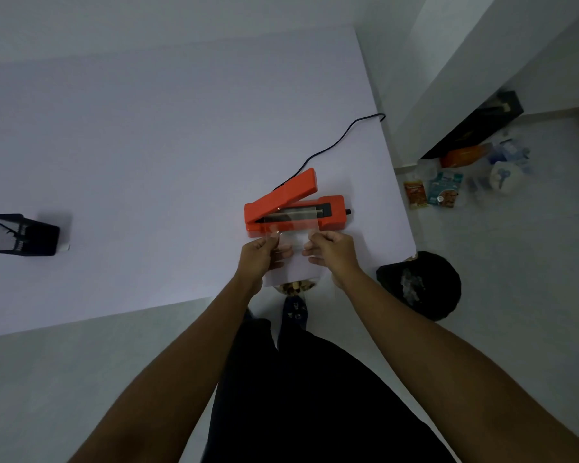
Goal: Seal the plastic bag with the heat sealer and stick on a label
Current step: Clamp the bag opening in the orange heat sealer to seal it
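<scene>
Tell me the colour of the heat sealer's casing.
The heat sealer casing is orange-red, lid and base alike; best seen in the head view.

Both bare forearms reach forward from the lower frame and converge toward centre, wrists roughly level, hands close together but not touching. Left hand [259, 259]: back turned up, thumb and forefinger pinching the left edge of the plastic bag [296, 262], remaining fingers curled under it. Right hand [333, 252]: mirrors the left, knuckles up, fingers [315, 236] pinching the bag's right edge.
</scene>
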